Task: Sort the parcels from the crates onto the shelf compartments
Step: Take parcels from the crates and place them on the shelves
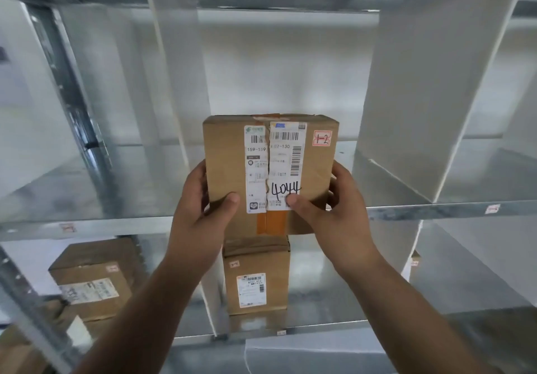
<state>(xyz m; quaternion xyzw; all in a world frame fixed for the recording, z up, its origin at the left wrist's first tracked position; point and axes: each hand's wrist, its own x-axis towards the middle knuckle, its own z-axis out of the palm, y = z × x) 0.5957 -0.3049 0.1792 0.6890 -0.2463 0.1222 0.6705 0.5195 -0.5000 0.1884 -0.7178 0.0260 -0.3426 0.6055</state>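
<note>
Gripping a cardboard parcel (270,170) (handwritten 4044, red sticker 1-2) from both sides with left hand (200,211) and right hand (334,208), thumbs pressed on its labelled face; held upright before the middle shelf compartment (276,68), perhaps touching the shelf edge (406,212).

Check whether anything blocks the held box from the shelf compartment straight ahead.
Nothing visible does. The compartment between the white dividers looks bare around the box, gripped by the left hand and right hand.
</note>
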